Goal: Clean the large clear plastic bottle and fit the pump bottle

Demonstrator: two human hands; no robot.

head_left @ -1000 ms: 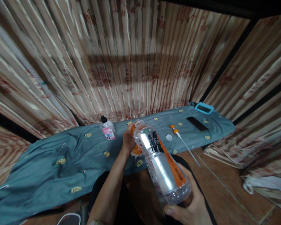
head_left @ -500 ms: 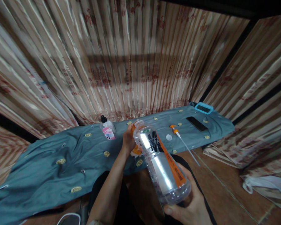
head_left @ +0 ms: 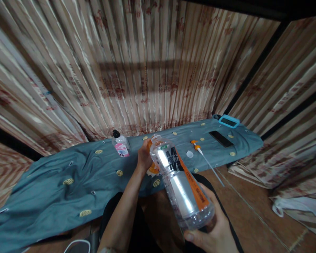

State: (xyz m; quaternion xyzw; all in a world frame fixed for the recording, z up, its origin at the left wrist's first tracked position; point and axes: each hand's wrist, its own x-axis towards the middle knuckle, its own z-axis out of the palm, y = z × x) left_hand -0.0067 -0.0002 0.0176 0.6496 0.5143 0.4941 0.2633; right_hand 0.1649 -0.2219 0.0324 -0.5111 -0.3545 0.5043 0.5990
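The clear bottle (head_left: 180,182) is gripped at its base by the right hand (head_left: 213,232), fingers curled around it, its long axis tilted up toward the left hand (head_left: 144,158), closed on an orange object (head_left: 153,168) beside the mouth.

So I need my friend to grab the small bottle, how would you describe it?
Find the blue-grey cloth spread below the striped curtain. Near its back edge, left of the left hand, stands the small clear bottle: black cap, pink label, far smaller than the held bottle.
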